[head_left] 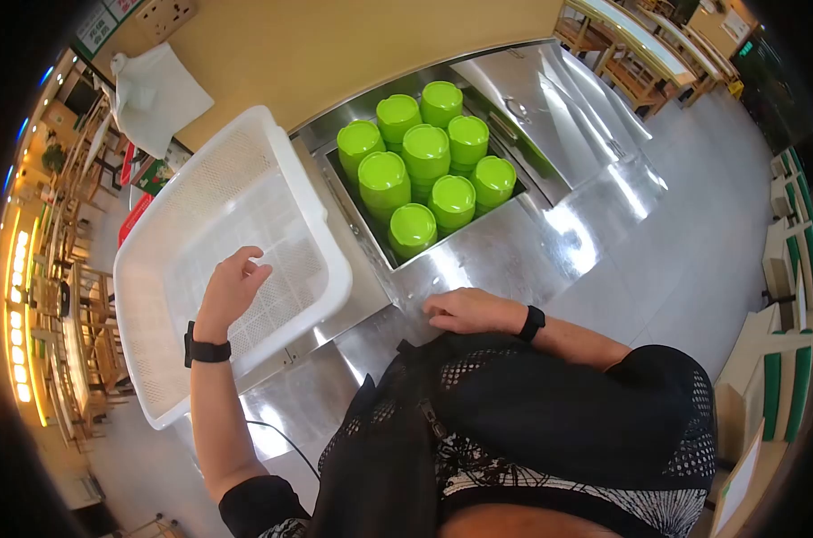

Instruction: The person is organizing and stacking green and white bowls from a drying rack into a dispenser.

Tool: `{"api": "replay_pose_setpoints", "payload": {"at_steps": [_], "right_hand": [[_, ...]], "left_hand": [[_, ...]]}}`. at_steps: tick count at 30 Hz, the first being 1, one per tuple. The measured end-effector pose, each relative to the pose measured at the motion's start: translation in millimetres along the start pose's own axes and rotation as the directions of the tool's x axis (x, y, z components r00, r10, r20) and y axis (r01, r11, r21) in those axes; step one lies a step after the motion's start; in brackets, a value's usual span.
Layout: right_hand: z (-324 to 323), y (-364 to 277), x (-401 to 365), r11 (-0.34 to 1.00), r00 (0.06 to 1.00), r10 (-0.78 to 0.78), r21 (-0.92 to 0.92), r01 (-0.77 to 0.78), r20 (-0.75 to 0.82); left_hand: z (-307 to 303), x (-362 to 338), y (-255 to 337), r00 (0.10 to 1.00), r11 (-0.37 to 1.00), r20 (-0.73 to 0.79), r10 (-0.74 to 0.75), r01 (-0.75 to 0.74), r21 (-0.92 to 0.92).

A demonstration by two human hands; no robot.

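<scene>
- basket point(320, 229), white plastic with mesh walls and floor, sits on the steel surface point(532, 251), at about 9 o'clock from the middle of the view.
- left hand point(232, 289) is inside the basket, with its fingers loosely spread and slightly curled. the fingertips are on or just over the mesh floor, and it grips nothing. a black band point(207, 351) sits on its wrist.
- right hand point(465, 311) lies palm down on the surface near its front edge, at 6 o'clock from the bowls. its fingers are together and fairly flat, and it holds nothing. a black strap point(532, 322) circles this wrist.
- bowls point(424, 161), bright green, stand upside down in stacks inside a sunken square well in the surface. they are at 12 o'clock from the right hand and at 3 o'clock just beside the basket.
- lid point(536, 103), shiny steel, lies open at 2 o'clock from the bowls.
- cloth point(160, 90), white, rests at 12 o'clock from the basket, against the yellow wall.
</scene>
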State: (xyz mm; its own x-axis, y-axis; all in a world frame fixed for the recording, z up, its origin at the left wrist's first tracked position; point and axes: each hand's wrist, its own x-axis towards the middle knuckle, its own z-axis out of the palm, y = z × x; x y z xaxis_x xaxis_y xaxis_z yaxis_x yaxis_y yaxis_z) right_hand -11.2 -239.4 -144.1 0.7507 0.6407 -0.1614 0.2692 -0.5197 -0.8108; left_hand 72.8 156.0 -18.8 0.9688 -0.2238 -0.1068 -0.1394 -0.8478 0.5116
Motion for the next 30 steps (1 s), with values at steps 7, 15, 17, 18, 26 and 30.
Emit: {"api": "replay_pose_setpoints", "payload": {"at_steps": [7, 15, 17, 18, 26, 30], "right_hand": [[23.8, 59.1, -27.0, 0.936, 0.955, 0.211, -0.241, -0.258, -0.207], [44.8, 86.8, -39.9, 0.911, 0.874, 0.183, -0.256, -0.323, -0.45], [44.0, 84.9, -37.0, 0.897, 0.872, 0.188, -0.282, -0.34, -0.451], [41.8, 82.1, -36.5, 0.883, 0.881, 0.205, -0.308, -0.354, -0.426], [31.5, 82.7, -29.0, 0.86, 0.926, 0.215, -0.389, -0.33, -0.31], [25.6, 85.1, -22.3, 0.859, 0.935, 0.214, -0.402, -0.317, -0.282]], "left_hand": [[3.2, 6.4, -14.1, 0.998, 0.998, 0.017, -0.054, 0.054, 0.045], [5.7, 11.1, -26.2, 0.996, 0.995, -0.024, -0.09, 0.091, 0.047], [5.6, 11.8, -28.6, 0.996, 0.995, -0.016, -0.084, 0.085, 0.049], [5.8, 11.7, -28.9, 0.996, 0.996, -0.017, -0.084, 0.085, 0.04], [0.9, 4.2, -6.2, 0.972, 0.96, -0.201, 0.121, -0.063, 0.272], [-15.8, -11.0, 10.1, 0.88, 0.936, -0.393, 0.269, -0.142, 0.323]]}}
